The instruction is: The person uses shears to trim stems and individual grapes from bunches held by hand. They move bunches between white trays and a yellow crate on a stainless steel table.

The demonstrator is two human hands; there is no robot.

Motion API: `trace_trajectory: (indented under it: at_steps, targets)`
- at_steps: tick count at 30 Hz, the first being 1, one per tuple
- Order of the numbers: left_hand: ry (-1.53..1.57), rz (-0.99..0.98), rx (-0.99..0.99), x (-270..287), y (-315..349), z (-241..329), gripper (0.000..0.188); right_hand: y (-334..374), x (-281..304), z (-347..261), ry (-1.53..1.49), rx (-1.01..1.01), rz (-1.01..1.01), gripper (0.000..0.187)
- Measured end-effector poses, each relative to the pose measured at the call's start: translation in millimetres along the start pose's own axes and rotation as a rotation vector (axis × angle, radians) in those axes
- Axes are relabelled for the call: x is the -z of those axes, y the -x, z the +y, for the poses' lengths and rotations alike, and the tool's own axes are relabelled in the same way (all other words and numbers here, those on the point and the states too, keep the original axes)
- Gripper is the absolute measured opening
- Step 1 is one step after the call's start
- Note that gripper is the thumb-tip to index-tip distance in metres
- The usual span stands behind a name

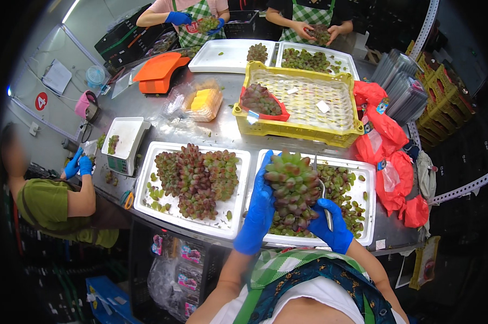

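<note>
A large bunch of green and reddish grapes (292, 186) hangs over the right-hand white tray (369, 200). My left hand (259, 216), in a blue glove, grips the bunch along its left side. In my blue-gloved right hand (334, 225) is a pair of metal scissors (323, 193), its blades pointing up along the bunch's right side. Loose grapes (341, 189) cover much of the tray below. To the left, a second white tray (237, 208) carries several whole bunches (192, 181) and a few loose grapes.
Beyond the trays stands a yellow crate (298, 135) with one wrapped bunch inside. Red bags (389, 146) line the right edge. A scale (125, 143), orange-handled scissors (127, 199), plastic boxes (203, 102) and an orange scale (158, 73) are leftward. Co-workers handle grapes across the table and at left.
</note>
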State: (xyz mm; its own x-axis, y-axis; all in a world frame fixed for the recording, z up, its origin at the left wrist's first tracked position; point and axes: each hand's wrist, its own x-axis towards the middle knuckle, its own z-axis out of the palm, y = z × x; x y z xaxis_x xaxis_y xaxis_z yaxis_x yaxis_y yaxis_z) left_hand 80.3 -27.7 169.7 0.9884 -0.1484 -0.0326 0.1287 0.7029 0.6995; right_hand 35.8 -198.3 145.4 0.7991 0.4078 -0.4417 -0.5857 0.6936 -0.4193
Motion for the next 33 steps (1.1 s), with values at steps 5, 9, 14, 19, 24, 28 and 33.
trace_trajectory:
  at_steps: [5, 9, 14, 19, 24, 28, 33]
  targets:
    - [-0.238, -0.206, -0.119, -5.6, 7.0, 8.0, 0.049, 5.3, 13.4, -2.7, -0.041, 0.024, 0.101, 0.035]
    - [-0.258, -0.258, -0.110, -1.8, 4.6, 13.3, 0.056, 11.4, 3.6, -5.8, -0.017, 0.062, 0.103, 0.037]
    - [-0.402, -0.302, -0.096, 7.1, -8.7, 21.5, 0.076, 5.4, 24.7, -12.8, -0.123, 0.012, -0.227, 0.042]
    - [-0.273, -0.481, 0.012, 34.1, -34.7, 1.6, 0.092, 5.8, -6.1, -18.3, 0.083, -0.069, 0.018, 0.042]
    - [0.255, -0.365, 0.373, 64.9, -28.0, -55.4, 0.077, -10.0, 11.6, -8.3, -0.060, -0.034, -0.159, 0.044]
    - [0.507, -0.385, 0.320, 51.9, -17.3, -57.2, 0.072, -2.6, 21.5, -21.1, 0.177, -0.134, -0.110, 0.051]
    - [0.371, -0.252, 0.224, 45.0, -17.4, -56.0, 0.061, 15.7, -14.1, -42.4, 0.856, 0.179, 0.137, 0.066]
